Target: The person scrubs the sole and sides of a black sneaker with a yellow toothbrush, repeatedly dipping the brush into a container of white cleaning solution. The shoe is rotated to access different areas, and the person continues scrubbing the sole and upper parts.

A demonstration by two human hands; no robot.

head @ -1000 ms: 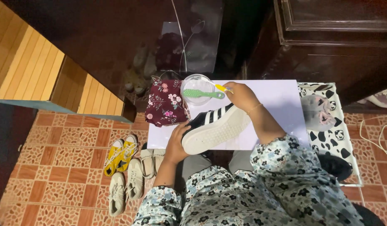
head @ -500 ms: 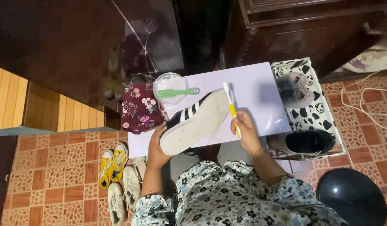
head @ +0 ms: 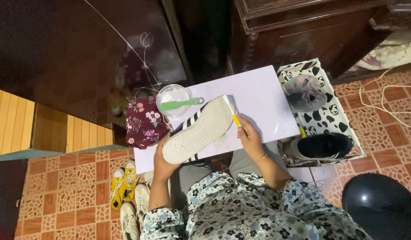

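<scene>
My left hand grips the heel end of a black sneaker with white stripes, held sole-up over a small white table. My right hand holds a yellow-handled toothbrush whose bristle end touches the toe edge of the sole. A clear bowl with a green brush lying across it stands on the table's far left, next to a maroon floral cloth.
A black-and-white patterned box at the right holds a grey shoe and a black shoe. Yellow and white shoes lie on the tiled floor at left. Dark wooden furniture stands behind the table. A black round object sits at lower right.
My right hand moved from the bowl down to the table and then brought the toothbrush up against the shoe's toe. The camera view shifted left.
</scene>
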